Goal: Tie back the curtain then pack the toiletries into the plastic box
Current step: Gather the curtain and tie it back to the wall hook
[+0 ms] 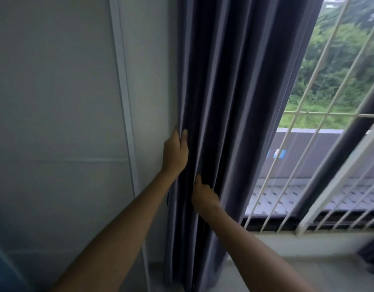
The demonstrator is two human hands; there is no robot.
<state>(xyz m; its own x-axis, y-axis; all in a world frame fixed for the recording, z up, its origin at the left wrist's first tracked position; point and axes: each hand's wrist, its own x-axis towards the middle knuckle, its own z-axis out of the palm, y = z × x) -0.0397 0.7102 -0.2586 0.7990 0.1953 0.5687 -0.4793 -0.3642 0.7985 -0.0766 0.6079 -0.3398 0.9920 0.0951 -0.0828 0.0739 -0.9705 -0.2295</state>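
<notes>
My left hand grips dark curtain folds by wall; right hand pinches pleat at its 5 o'clock. Window grille at 3 o'clock.

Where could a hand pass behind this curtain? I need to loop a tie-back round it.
Bare wall borders the curtain on the left edge, above the left hand. On the right, window with white bars shows beside the curtain edge, above the sill. It is crowded mid-curtain, where the right hand grips the folds just below the left hand.
</notes>
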